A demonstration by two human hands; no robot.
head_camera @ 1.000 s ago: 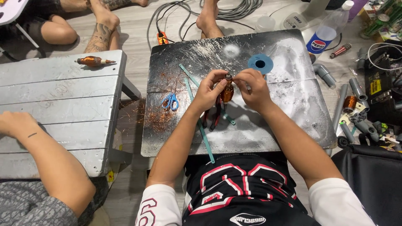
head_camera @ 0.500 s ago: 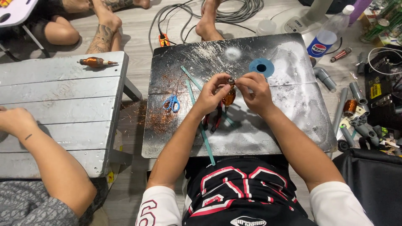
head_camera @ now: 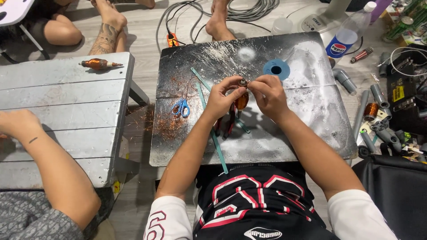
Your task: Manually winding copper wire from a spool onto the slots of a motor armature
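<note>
Both my hands meet over the middle of a scuffed dark metal worktop (head_camera: pixel 311 120). My left hand (head_camera: pixel 222 98) and my right hand (head_camera: pixel 267 94) together grip a small copper-wound rotor (head_camera: pixel 242 98), holding it upright by its top end just above the board. Pliers with dark red handles (head_camera: pixel 227 122) lie under my left wrist. A pair of blue-handled scissors (head_camera: pixel 181 108) rests to the left amid loose copper wire scraps. Thin teal strips (head_camera: pixel 218 149) lie across the board beneath my left forearm.
A blue plastic disc (head_camera: pixel 276 69) sits at the board's far side. Another copper rotor (head_camera: pixel 98 64) lies on the grey slatted bench (head_camera: pixel 66 93) at left, where another person's arm (head_camera: pixel 49 164) rests. Tools, grey tubes (head_camera: pixel 378 95) and a plastic bottle (head_camera: pixel 344 38) crowd the right floor. Bare feet and cables lie beyond.
My hands have stayed in place on the rotor, with only small finger shifts at its top end. The other person's arm has barely moved.
</note>
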